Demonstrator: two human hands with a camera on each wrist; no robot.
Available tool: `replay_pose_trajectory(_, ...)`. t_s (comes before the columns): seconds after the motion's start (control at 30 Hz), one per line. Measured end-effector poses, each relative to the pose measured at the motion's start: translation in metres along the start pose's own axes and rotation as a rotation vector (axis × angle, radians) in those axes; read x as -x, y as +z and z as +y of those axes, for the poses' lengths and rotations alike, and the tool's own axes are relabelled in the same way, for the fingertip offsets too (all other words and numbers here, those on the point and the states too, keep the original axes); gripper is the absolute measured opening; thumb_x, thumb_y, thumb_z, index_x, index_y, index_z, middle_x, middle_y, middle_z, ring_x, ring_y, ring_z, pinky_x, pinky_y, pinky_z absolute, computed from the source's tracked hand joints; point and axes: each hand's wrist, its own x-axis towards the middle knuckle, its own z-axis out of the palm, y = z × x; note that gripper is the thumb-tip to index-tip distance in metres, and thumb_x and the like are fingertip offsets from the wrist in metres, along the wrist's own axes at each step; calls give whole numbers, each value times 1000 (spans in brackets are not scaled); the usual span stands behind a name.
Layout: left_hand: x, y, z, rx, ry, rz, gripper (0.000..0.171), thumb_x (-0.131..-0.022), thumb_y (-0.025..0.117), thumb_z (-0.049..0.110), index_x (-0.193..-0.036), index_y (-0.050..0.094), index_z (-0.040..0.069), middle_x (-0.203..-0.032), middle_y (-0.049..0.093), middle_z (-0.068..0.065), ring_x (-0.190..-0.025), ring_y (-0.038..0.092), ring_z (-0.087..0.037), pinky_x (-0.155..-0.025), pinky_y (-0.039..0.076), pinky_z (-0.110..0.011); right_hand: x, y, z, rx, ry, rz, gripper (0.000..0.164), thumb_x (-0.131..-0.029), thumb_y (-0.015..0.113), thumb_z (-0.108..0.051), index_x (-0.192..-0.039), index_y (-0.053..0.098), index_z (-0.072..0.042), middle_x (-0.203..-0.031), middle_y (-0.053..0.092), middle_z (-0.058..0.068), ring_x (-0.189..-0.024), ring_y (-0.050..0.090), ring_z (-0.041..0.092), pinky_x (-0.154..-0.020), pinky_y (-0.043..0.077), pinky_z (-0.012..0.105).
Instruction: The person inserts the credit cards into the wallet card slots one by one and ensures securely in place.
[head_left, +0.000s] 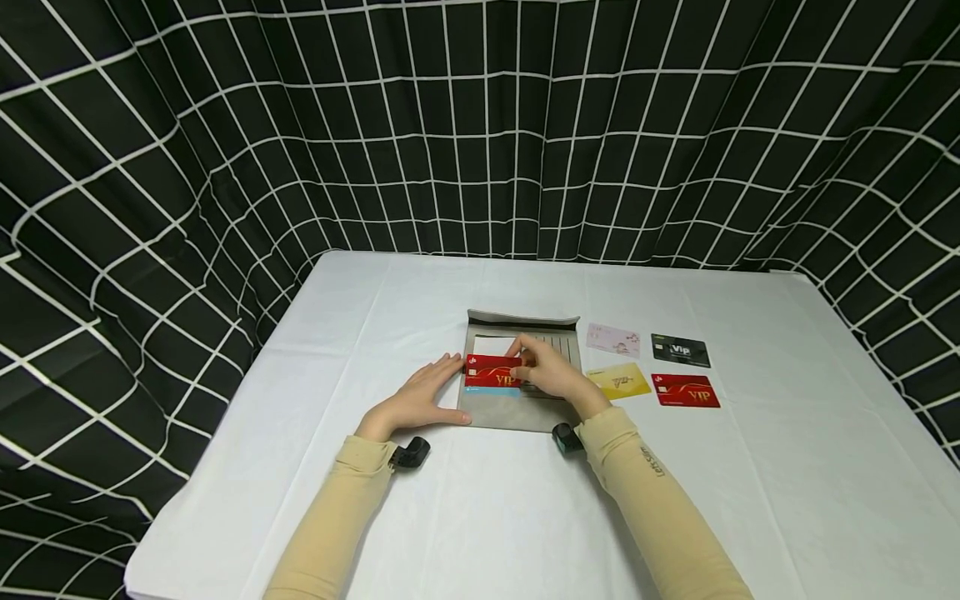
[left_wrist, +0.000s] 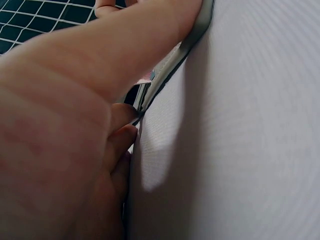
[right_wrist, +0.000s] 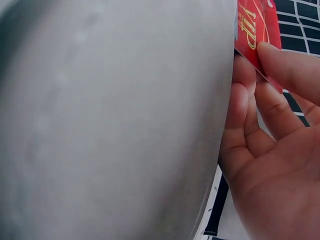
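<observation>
An unfolded grey wallet [head_left: 498, 411] with card slots lies on the table, its far edge raised. My right hand [head_left: 551, 367] pinches a red VIP card [head_left: 486, 368] by its right end, over the wallet's left half. In the right wrist view the thumb lies on the printed face of that card [right_wrist: 248, 30], with fingers behind it. A light blue card edge [head_left: 491, 391] shows just below the red card, and a white piece [head_left: 491, 344] above it. My left hand [head_left: 414, 402] lies at the wallet's left side, fingers extended, fingertips and thumb at its edge.
Right of the wallet lie a pale pink card [head_left: 613, 340], a yellow card [head_left: 619, 382], a black VIP card [head_left: 680, 350] and a second red VIP card [head_left: 686, 390]. A white cloth covers the table [head_left: 480, 517]. Black gridded curtains [head_left: 480, 125] hang around its back and sides.
</observation>
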Motion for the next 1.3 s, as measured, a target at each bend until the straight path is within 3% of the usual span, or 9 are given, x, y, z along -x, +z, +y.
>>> replay_pose_trajectory(0.3, 1, -1, 1, 1, 2, 5, 96, -75, 69, 54, -147, 24, 8, -152, 19, -7, -139, 10, -21, -111, 9, -40, -1, 4, -1, 25, 40, -24, 19, -86, 60, 2, -102, 53, -6, -73, 53, 7, -71, 48, 21, -60, 41, 29)
replay_pose_trajectory(0.53, 0, -1, 1, 3, -8, -3, 97, -75, 68, 55, -148, 22, 11, -152, 18, -5, -139, 9, -19, -111, 8, -38, 2, 3, -4, 67, 38, -38, 30, -88, 57, -2, -117, 51, -7, -75, 48, 7, -66, 45, 20, -57, 38, 29)
replay_pose_trajectory(0.67, 1, -2, 2, 2, -5, -1, 97, -75, 68, 56, -148, 22, 12, -152, 18, -6, -139, 9, -19, -111, 8, -39, 3, 3, -5, 104, 40, -52, 35, -89, 55, -4, -124, 54, -11, -84, 54, 7, -74, 48, 20, -64, 42, 30)
replay_pose_trajectory(1.07, 1, 0, 2, -3, 10, 13, 97, -75, 68, 56, -148, 23, 10, -152, 19, -8, -139, 10, -21, -111, 9, -39, 2, 4, 2, 22, 8, -70, 28, -86, 56, 1, -113, 59, -5, -109, 61, 13, -95, 54, 24, -85, 44, 40)
replay_pose_trajectory(1.3, 1, 0, 2, -7, 6, 12, 97, -75, 68, 57, -148, 23, 11, -152, 18, -8, -139, 10, -21, -111, 9, -39, 3, 4, -1, 99, 21, -122, 40, -90, 53, -2, -129, 54, -12, -120, 55, 15, -100, 51, 25, -90, 43, 45)
